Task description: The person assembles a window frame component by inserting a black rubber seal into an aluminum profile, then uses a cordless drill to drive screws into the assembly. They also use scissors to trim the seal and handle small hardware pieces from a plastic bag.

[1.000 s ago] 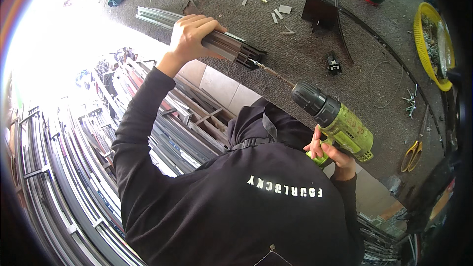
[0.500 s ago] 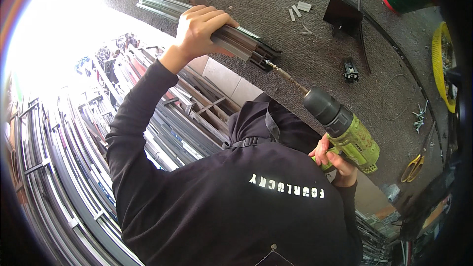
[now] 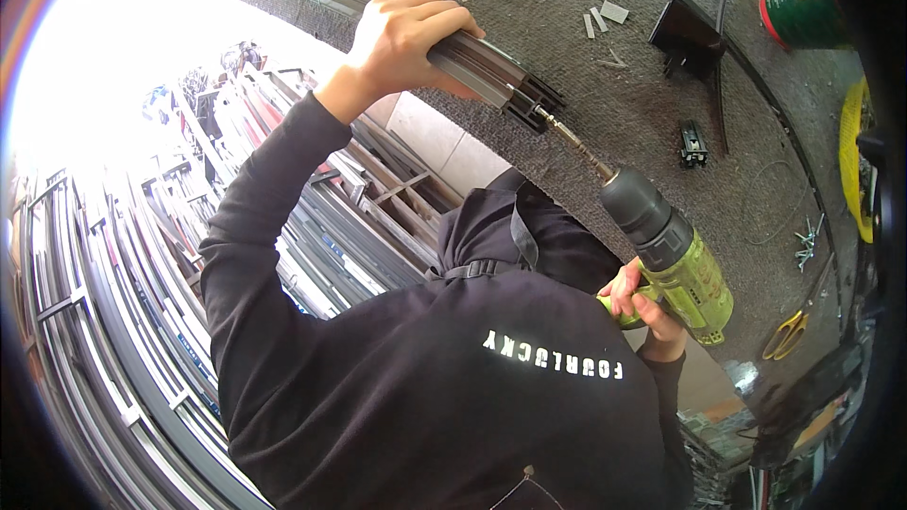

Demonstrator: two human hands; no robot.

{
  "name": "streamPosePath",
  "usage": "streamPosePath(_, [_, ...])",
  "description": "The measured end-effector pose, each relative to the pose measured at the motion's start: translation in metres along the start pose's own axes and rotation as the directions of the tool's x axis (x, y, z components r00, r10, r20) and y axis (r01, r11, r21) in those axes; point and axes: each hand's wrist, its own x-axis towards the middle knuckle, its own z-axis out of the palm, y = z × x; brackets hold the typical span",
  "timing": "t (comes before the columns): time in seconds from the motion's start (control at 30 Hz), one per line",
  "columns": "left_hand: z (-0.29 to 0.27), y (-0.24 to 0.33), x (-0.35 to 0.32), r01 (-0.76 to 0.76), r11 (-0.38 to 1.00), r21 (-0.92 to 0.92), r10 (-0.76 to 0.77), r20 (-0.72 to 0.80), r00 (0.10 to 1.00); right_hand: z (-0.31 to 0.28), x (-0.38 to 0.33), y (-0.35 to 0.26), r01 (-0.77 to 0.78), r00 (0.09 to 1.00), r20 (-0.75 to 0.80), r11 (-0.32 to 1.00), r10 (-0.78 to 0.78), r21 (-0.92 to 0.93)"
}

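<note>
- Metal profile [image 3: 491,74] lies beneath the left hand [image 3: 406,42], fingers curled around it, one end jutting past them.
- Right hand [image 3: 647,307] grasps the green drill [image 3: 673,251] by its handle; its bit [image 3: 574,144] seemingly touches the profile's end.
- White lettering [image 3: 553,356] crosses the black top [image 3: 425,406], upside down.

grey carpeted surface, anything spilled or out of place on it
Yes: small silvery metal screws lie loose at right, outside the yellow plastic basket, and small flat grey pieces lie scattered near the picture's top, looking stray.
</note>
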Motion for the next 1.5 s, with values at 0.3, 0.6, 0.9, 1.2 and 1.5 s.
streamPosePath(0.3, [-0.001, 0.002, -0.001, 0.002, 1.0, -0.028, -0.003, -0.031, 1.0, 0.008, 0.001, -0.004, 0.036, 0.999, -0.034, 0.993, -0.04, -0.111])
streamPosePath(0.6, [-0.004, 0.01, 0.0, 0.037, 0.998, -0.055, -0.039, -0.022, 0.999, -0.007, -0.025, 0.005, 0.144, 0.988, -0.034, 0.984, -0.148, -0.107])
streamPosePath(0.9, [-0.045, -0.004, -0.003, 0.05, 0.999, 0.007, -0.05, 0.159, 0.986, -0.048, -0.138, -0.023, 0.352, 0.399, -0.656, 0.768, -0.641, -0.536])
streamPosePath(1.2, [-0.031, -0.025, -0.045, -0.038, 0.99, 0.138, 0.039, -0.006, 0.999, -0.13, -0.154, -0.045, -0.701, 0.107, -0.569, 0.344, -0.815, -0.625])
streamPosePath(1.5, [-0.01, 0.007, -0.057, -0.007, 0.93, 0.367, 0.195, -0.478, 0.856, -0.006, -0.053, -0.123, -0.223, 0.233, -0.547, 0.503, -0.804, -0.835])
